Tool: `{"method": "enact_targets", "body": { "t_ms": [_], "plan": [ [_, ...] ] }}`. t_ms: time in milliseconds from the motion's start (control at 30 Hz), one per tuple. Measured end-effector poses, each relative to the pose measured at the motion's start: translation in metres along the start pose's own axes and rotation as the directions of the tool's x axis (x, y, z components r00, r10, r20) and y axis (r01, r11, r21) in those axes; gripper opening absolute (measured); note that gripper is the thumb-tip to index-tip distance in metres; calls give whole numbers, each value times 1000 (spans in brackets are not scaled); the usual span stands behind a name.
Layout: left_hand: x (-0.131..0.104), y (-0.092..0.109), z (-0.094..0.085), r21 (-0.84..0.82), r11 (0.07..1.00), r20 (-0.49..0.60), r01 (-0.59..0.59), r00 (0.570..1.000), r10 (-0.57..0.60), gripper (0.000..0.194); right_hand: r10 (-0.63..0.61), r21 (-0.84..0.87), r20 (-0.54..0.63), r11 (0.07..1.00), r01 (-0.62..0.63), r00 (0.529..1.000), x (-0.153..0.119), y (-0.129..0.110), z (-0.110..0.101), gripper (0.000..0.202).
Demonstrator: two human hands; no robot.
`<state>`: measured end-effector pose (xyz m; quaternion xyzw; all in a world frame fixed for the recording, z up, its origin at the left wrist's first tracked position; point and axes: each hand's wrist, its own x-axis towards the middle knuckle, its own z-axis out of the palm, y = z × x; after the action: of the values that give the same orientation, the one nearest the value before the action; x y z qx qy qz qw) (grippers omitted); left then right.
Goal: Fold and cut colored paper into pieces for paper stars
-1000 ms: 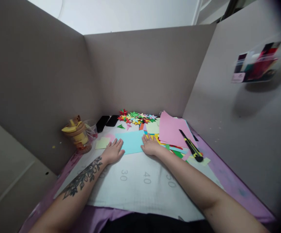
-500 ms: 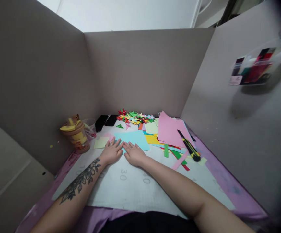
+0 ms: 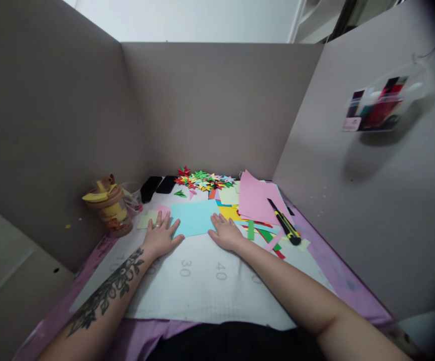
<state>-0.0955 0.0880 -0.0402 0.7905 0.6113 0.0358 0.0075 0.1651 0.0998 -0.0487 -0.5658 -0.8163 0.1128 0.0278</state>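
A light blue sheet of paper (image 3: 194, 218) lies flat on the white mat (image 3: 202, 291). At its left edge my left hand (image 3: 161, 238) rests palm down with fingers spread, a ring on one finger. My right hand (image 3: 225, 233) lies flat at the sheet's right edge, fingers stretched out. Both hands are open and hold nothing. Pale green (image 3: 147, 219) and pink paper pieces lie partly under or beside my left hand. Yellow paper (image 3: 229, 213) shows just past my right fingertips.
Folded paper stars (image 3: 204, 179) are heaped at the back. Right are pink sheets (image 3: 257, 198) with a box cutter (image 3: 284, 222) on top, and paper strips (image 3: 268, 235). Left stand a lidded cup (image 3: 112, 210) and two dark phones (image 3: 151, 189). Grey panels (image 3: 217, 110) enclose the table.
My hands have slid apart from the middle of the blue sheet's near edge, left hand to the left side and right hand to the right. The view has shifted slightly.
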Motion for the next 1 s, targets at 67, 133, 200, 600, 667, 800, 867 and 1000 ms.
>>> {"method": "enact_targets", "body": {
  "t_ms": [67,133,200,600,667,800,867,1000],
  "plan": [
    [-3,-1,1,0,1000,-15,27,1000,-27,73,44,-27,-11,999,-44,999,-3,9,0,68],
    [-5,-1,2,2,999,-33,40,999,-40,77,93,-50,-28,994,-94,995,-6,14,1,69],
    [-7,0,3,10,999,-47,46,998,-46,79,152,-63,-60,986,-156,987,-9,15,3,72],
    [-13,13,-2,-185,957,1,-223,974,227,66,-408,-58,-138,913,404,903,-40,4,-21,33],
    [-11,13,-1,-214,957,11,-198,979,205,67,-380,-65,-121,925,375,917,-38,3,-20,36],
    [-10,11,0,-233,953,-10,-192,981,195,65,-319,-93,-78,946,312,944,-33,0,-16,48],
    [-9,10,1,-239,953,-34,-186,982,184,65,-322,-124,-75,942,312,944,-30,-5,-15,48],
    [-8,11,3,-295,935,-93,-199,979,179,62,-368,-151,-67,923,355,928,-21,-23,-12,45]
  ]
}}
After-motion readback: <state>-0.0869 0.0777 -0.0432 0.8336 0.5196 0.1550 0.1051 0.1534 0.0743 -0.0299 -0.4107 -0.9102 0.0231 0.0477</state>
